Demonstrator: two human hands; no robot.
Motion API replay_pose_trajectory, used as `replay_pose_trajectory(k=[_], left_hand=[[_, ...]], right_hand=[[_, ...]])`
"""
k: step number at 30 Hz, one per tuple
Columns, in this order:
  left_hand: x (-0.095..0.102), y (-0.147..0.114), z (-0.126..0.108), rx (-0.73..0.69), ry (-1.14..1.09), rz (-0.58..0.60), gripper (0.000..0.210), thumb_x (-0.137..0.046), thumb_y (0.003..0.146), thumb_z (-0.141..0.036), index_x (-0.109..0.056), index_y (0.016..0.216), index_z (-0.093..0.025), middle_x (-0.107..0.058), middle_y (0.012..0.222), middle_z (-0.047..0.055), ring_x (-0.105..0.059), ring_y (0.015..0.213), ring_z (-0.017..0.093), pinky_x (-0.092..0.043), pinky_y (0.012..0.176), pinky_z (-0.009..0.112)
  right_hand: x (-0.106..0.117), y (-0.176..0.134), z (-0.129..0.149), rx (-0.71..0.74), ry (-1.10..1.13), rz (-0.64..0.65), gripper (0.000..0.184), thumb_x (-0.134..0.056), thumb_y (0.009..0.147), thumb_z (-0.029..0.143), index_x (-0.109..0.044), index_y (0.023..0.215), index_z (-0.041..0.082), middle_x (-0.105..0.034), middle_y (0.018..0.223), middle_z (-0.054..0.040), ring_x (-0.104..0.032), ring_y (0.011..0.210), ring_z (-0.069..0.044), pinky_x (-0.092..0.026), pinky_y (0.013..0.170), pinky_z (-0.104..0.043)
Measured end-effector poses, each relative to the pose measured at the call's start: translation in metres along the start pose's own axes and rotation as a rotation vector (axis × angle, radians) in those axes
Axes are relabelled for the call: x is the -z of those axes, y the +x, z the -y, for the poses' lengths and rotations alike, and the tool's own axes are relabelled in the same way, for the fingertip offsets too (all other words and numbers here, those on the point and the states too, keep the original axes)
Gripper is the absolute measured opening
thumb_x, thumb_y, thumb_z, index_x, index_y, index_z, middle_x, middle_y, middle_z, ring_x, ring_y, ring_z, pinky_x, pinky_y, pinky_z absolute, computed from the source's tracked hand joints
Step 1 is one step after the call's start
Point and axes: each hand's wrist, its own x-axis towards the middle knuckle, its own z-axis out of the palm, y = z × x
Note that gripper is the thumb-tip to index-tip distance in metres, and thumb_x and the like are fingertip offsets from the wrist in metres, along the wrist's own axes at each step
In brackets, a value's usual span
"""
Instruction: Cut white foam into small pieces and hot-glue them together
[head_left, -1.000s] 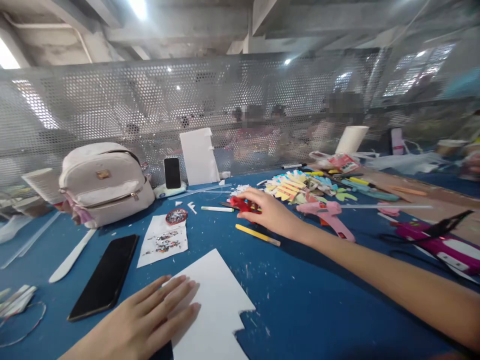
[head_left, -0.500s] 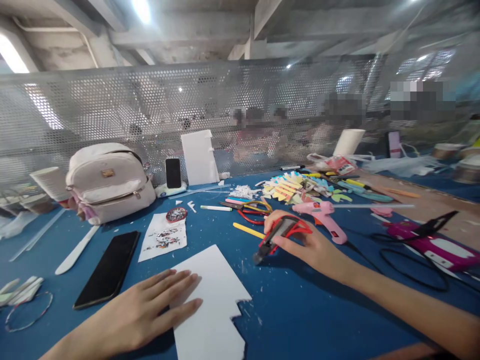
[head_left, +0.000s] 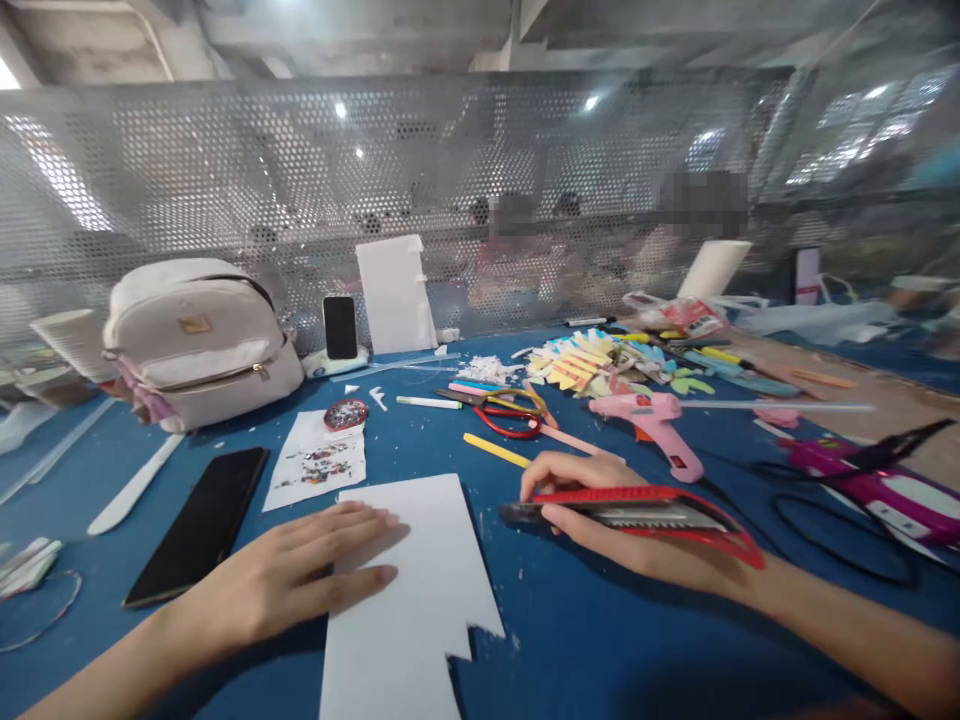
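My left hand (head_left: 300, 572) lies with its fingers stretched over the left part of a white foam-like sheet (head_left: 409, 620). A jagged notch is cut into the sheet's lower right edge. To the right of the sheet, my right hand (head_left: 585, 510) is closed around a red box cutter (head_left: 652, 508), whose dark tip points left toward the sheet without touching it. A yellow marker (head_left: 495, 450) and red-and-yellow scissors (head_left: 510, 412) lie just beyond my right hand. Farther right rests a pink glue gun (head_left: 660, 425) with a clear glue stick in it.
Left of the sheet lie a black phone (head_left: 199, 525), a white plastic knife (head_left: 135, 485) and a paper with small beads (head_left: 319, 465). A white backpack (head_left: 195, 345) stands behind. Colourful foam scraps (head_left: 585, 360) are heaped at the back; a magenta power strip (head_left: 877, 490) is at right.
The box cutter has swung in my right hand from slanting to nearly level, its handle now pointing right. The sheet has turned slightly under my left hand. The camera view has tilted down.
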Motion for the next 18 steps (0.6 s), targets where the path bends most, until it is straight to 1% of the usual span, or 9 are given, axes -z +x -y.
replay_pose_trajectory(k=[2, 4, 6, 9, 12, 15, 18], left_hand=[[-0.006, 0.003, 0.005, 0.043, -0.103, -0.047, 0.039, -0.042, 0.1, -0.014, -0.057, 0.134, -0.027, -0.05, 0.148, 0.006, -0.043, 0.139, 0.021, -0.037, 0.116, 0.041], [-0.012, 0.006, 0.011, 0.099, -0.221, -0.1, 0.039, -0.045, 0.099, -0.013, -0.063, 0.127, -0.031, -0.049, 0.149, 0.005, -0.044, 0.139, 0.023, -0.037, 0.116, 0.046], [-0.017, 0.01, 0.016, 0.163, -0.333, -0.137, 0.039, -0.045, 0.098, -0.011, -0.069, 0.118, -0.033, -0.046, 0.151, 0.004, -0.043, 0.139, 0.025, -0.038, 0.114, 0.049], [-0.021, 0.016, 0.022, 0.261, -0.512, -0.176, 0.036, -0.047, 0.097, -0.013, -0.076, 0.104, -0.032, -0.046, 0.15, 0.002, -0.042, 0.14, 0.027, -0.041, 0.112, 0.047], [-0.021, 0.025, 0.024, 0.332, -0.661, -0.187, 0.034, -0.049, 0.096, -0.012, -0.079, 0.095, -0.03, -0.049, 0.148, 0.001, -0.043, 0.139, 0.026, -0.042, 0.112, 0.045], [-0.022, 0.031, 0.022, 0.332, -0.684, -0.157, 0.036, -0.047, 0.096, -0.01, -0.078, 0.095, -0.028, -0.051, 0.147, 0.002, -0.043, 0.139, 0.026, -0.042, 0.112, 0.044], [-0.024, 0.033, 0.017, 0.242, -0.618, -0.089, 0.04, -0.041, 0.097, -0.008, -0.075, 0.108, -0.027, -0.048, 0.149, 0.005, -0.045, 0.138, 0.024, -0.04, 0.113, 0.043]], right_hand=[[-0.001, 0.002, 0.001, 0.016, 0.123, 0.021, 0.014, -0.054, 0.09, 0.033, -0.06, 0.097, 0.022, -0.064, 0.074, 0.0009, -0.061, 0.064, -0.014, -0.043, 0.061, -0.025], [-0.002, 0.004, 0.003, 0.019, 0.243, 0.099, 0.017, -0.056, 0.09, 0.036, -0.059, 0.098, 0.021, -0.065, 0.077, -0.0003, -0.062, 0.066, -0.014, -0.045, 0.061, -0.024], [-0.004, 0.008, 0.006, 0.026, 0.305, 0.178, 0.02, -0.058, 0.089, 0.039, -0.06, 0.098, 0.02, -0.066, 0.081, -0.0015, -0.063, 0.068, -0.015, -0.047, 0.062, -0.024], [-0.006, 0.013, 0.01, 0.059, 0.31, 0.228, 0.02, -0.064, 0.085, 0.039, -0.065, 0.093, 0.021, -0.067, 0.087, -0.0015, -0.063, 0.075, -0.015, -0.048, 0.068, -0.024], [-0.009, 0.016, 0.01, 0.08, 0.285, 0.294, 0.02, -0.067, 0.084, 0.04, -0.068, 0.094, 0.022, -0.068, 0.087, -0.0004, -0.061, 0.077, -0.015, -0.046, 0.068, -0.022], [-0.011, 0.017, 0.007, 0.098, 0.276, 0.354, 0.026, -0.067, 0.085, 0.043, -0.069, 0.1, 0.022, -0.067, 0.085, 0.0001, -0.058, 0.072, -0.014, -0.043, 0.065, -0.021], [-0.011, 0.017, 0.003, 0.114, 0.269, 0.371, 0.031, -0.065, 0.085, 0.047, -0.069, 0.102, 0.021, -0.066, 0.084, -0.0007, -0.057, 0.071, -0.014, -0.043, 0.064, -0.022]])
